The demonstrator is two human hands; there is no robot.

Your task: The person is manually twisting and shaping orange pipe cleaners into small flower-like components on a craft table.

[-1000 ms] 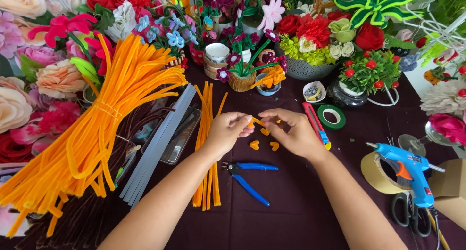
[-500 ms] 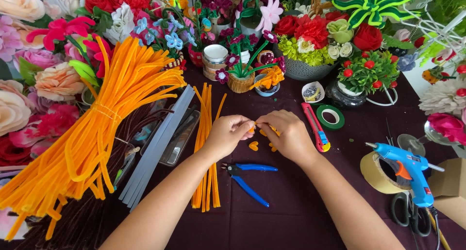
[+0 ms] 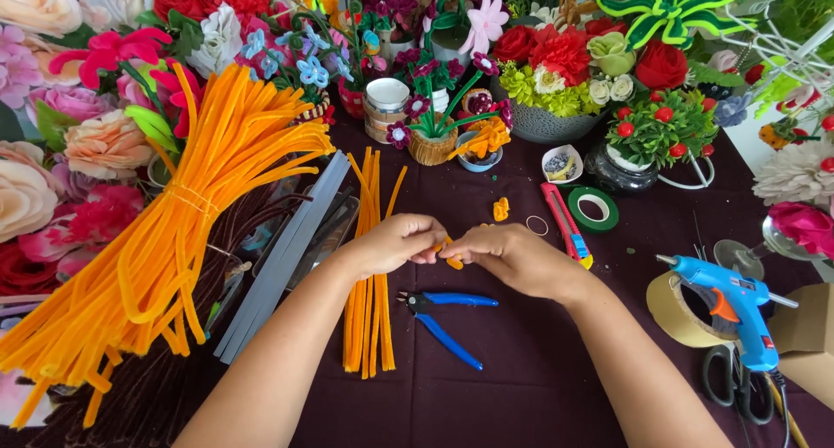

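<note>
While left hand (image 3: 395, 244) and right hand (image 3: 508, 257) pinch fuzzy orange curl (image 3: 452, 258), smooth blue pliers (image 3: 447, 318) nearby

Table: dark maroon cloth (image 3: 521, 387) covers the whole work surface.
Back edge: crowded with handmade flowers (image 3: 556, 53) in pots, reds, pinks and greens.
Left side: large pale pink and cream blooms (image 3: 26, 196).
Right corner: a strip of white surface (image 3: 738, 135).
Light: bright, even, soft shadows.

One head-worn view looks steeply down from close above the dark table (image 3: 539, 387) — forearms enter from the lower edge, flowers (image 3: 565, 53) line the upper frame.
</note>
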